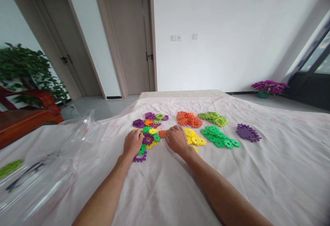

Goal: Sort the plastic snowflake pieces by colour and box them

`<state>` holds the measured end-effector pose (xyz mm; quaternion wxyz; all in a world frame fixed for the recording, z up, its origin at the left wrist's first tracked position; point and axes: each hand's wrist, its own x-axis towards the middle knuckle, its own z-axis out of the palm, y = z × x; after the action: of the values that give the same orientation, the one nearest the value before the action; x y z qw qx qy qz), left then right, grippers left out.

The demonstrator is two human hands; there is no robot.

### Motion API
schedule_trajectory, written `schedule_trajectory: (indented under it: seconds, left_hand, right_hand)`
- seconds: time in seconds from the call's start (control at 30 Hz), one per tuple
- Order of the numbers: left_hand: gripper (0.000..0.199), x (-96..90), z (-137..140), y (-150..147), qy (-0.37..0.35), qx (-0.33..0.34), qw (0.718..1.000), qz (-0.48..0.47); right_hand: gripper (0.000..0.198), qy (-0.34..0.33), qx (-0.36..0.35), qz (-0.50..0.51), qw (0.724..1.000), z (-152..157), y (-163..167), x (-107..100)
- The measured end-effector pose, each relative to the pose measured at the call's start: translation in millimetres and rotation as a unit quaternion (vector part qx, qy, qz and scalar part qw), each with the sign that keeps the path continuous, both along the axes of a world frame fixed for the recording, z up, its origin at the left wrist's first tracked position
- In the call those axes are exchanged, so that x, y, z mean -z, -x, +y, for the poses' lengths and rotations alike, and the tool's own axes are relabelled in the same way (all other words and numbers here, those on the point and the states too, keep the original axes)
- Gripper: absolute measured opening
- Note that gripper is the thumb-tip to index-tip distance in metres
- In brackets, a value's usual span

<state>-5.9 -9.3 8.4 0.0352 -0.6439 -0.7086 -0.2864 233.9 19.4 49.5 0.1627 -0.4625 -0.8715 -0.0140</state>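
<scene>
My left hand [132, 142] rests at the left side of a mixed pile of plastic interlocking pieces [148, 139] in purple, green, yellow and orange. Its fingers are curled down, and their tips are hidden. To the right of that pile, my right hand [177, 139] has its bent fingers closed at an orange interlocking piece [162, 134], which sticks out on the left of them. Yellow flower-shaped pieces [195, 139] lie just beside my right hand, partly behind it.
Sorted heaps of orange pieces [187, 119], light green pieces [214, 118], green pieces [219, 137] and purple pieces [247, 132] lie rightward on the pale cloth [257, 178]. Clear plastic packaging [74, 143] is at left, near a red wooden chair [33, 110].
</scene>
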Motion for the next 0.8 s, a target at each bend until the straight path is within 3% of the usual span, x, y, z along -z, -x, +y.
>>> schedule_trajectory:
  seconds: [0.13, 0.27, 0.5, 0.63, 0.8]
  left_hand:
    - [0.035, -1.6, -1.0, -0.9, 0.002, 0.0, 1.0, 0.005]
    - [0.035, -3.4, -0.9, -2.1, 0.002, -0.002, 1.0, 0.005]
    - [0.034, -3.2, 0.6, -2.0, 0.005, -0.003, 1.0, -0.001]
    - [0.034, -3.5, -0.2, -1.3, 0.008, 0.002, 1.0, -0.005]
    - [0.034, -2.2, -0.3, -0.1, 0.003, 0.007, 1.0, -0.006]
  right_hand:
    - [0.038, -0.014, 0.021, 0.025, 0.999, 5.3, -1.6, 3.2]
    - [0.044, 0.014, 0.004, 0.009, 1.0, 10.8, -3.3, 9.1]
    - [0.041, 0.012, 0.005, 0.053, 0.999, 10.9, -5.4, -0.7]
    - [0.024, 0.023, 0.002, 0.14, 0.99, 20.8, -17.5, -7.5]
    - [0.022, 0.054, 0.128, 0.295, 0.946, 61.6, -54.2, -13.1]
